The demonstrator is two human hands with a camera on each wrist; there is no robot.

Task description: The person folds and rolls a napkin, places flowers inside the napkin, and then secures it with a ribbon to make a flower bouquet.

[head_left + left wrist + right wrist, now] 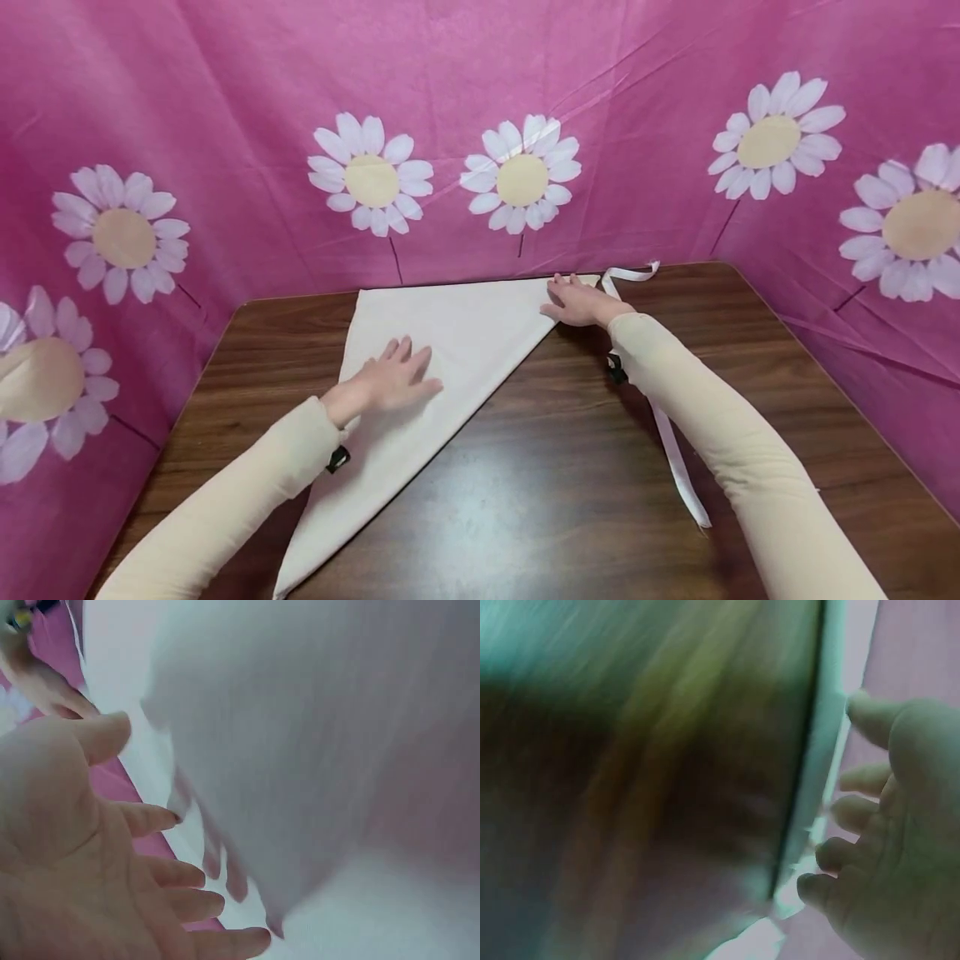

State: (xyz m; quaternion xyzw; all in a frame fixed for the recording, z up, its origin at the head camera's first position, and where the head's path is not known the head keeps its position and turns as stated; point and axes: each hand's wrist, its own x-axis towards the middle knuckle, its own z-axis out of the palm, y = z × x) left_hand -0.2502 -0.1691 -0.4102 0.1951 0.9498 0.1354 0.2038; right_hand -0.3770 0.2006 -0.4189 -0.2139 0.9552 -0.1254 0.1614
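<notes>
A white cloth (450, 329), folded into a rough triangle, lies flat on the table, its long slanted edge towards the right. My left hand (393, 379) is over its left part with fingers spread and straight; in the left wrist view the hand casts a shadow on the cloth, apparently just above it. At the cloth's far right corner, my right hand (576, 302) lies with extended fingers over the fabric. A white ribbon (678, 471) trails from beneath the right forearm, and another ribbon piece (633, 273) bends beyond the corner. The right wrist view is blurred.
The brown wood-patterned table (525, 467) extends to the front and right of the cloth. A pink curtain (247, 125) with large daisies stands right behind the table and along both sides.
</notes>
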